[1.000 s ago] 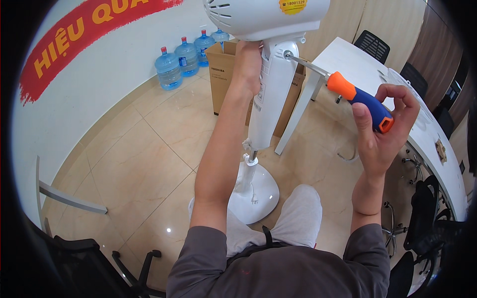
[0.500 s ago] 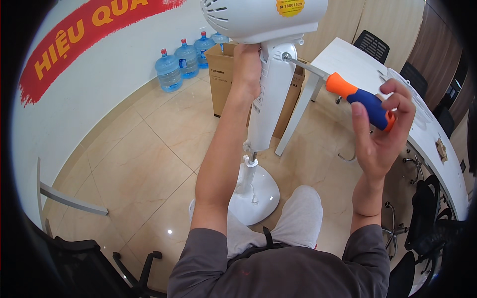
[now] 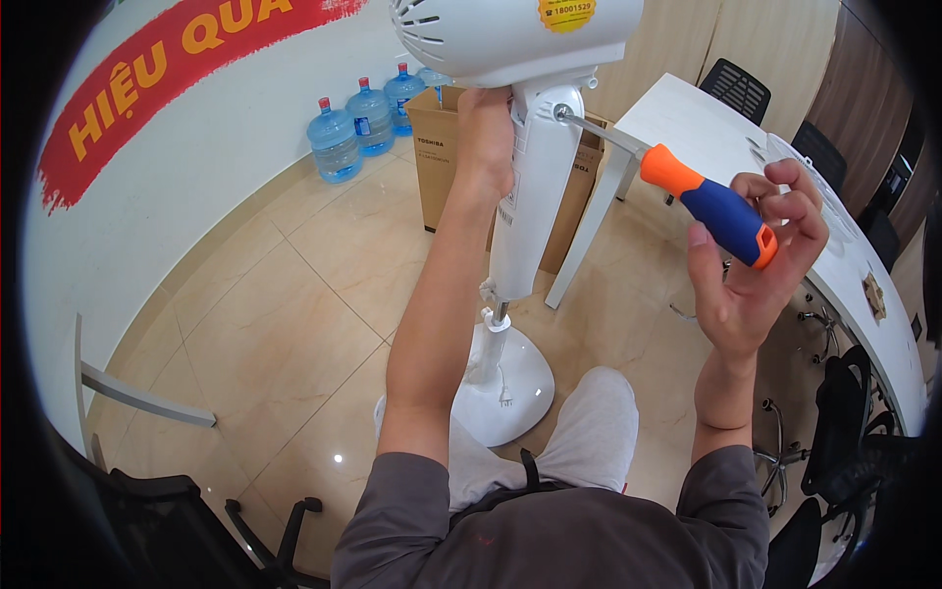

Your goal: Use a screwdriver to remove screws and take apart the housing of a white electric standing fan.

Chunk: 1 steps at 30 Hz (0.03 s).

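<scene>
A white stand fan rises before me, its motor housing [image 3: 520,44] at the top and its column [image 3: 538,196] below. My left hand [image 3: 486,137] is wrapped round the neck just under the housing, its fingertips hidden behind it. A screwdriver [image 3: 721,216] with a blue and orange handle slants down to the right, its tip in the round screw recess [image 3: 563,112] on the column's upper right side. My right hand [image 3: 760,255] loosely cradles the handle, thumb on the near side and fingers curved behind and above it.
The fan's round white base [image 3: 520,393] stands on the tiled floor by my knees, a plug lying on it. Behind the column is an open cardboard box [image 3: 432,162]. Water bottles [image 3: 336,147] line the wall. White tables [image 3: 677,108] and black chairs [image 3: 849,422] stand at right.
My right hand's fingers have loosened and spread a little to the right. The screwdriver handle has turned, so the hole in its end now shows. My left hand keeps its hold.
</scene>
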### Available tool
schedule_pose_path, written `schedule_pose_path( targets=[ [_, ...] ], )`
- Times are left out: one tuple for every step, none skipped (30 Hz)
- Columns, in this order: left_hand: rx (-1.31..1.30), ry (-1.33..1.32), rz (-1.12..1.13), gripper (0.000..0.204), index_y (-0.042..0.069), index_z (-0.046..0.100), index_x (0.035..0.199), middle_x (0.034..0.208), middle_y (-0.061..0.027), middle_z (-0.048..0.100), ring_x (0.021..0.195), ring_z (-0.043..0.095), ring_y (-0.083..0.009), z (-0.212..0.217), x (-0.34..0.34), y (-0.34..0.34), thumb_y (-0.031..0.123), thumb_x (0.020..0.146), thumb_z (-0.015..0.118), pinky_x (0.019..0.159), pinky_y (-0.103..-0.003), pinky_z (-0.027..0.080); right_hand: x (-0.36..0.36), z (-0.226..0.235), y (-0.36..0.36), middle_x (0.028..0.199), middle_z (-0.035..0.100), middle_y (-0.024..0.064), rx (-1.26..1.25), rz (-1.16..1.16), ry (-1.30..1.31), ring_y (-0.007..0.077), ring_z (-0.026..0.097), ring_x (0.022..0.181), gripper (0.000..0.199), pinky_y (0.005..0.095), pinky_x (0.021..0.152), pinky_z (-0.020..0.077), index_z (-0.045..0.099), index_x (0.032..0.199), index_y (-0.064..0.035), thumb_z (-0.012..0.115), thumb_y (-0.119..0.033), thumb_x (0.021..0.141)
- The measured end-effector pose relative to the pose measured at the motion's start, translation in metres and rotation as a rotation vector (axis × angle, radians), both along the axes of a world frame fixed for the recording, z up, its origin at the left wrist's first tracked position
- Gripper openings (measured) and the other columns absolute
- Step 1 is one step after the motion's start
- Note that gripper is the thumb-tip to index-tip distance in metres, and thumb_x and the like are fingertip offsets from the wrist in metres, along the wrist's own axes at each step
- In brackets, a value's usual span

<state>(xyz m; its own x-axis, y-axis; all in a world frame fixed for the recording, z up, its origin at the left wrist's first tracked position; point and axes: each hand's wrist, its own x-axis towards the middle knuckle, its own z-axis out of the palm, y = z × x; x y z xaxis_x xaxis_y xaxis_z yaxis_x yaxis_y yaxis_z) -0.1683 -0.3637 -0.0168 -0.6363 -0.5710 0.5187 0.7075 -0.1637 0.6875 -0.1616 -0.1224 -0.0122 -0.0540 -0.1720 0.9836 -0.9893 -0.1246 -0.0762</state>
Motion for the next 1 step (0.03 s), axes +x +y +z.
schedule_pose_path(
  targets=[
    [-0.005,-0.004,-0.024,0.038,-0.001,0.055,0.121,0.110,-0.0154,0.064,0.096,0.066,-0.0213,-0.0006,0.0015,-0.0026,0.025,0.096,0.042,0.080,-0.035,0.056,0.0033,-0.0010,-0.0021,0.123,0.036,0.0133,-0.040,0.022,-0.070,0.0164,0.051,0.085,0.053,0.0308,0.081,0.0480,0.039,0.113,-0.0073,0.072,0.003,0.073]
  ],
)
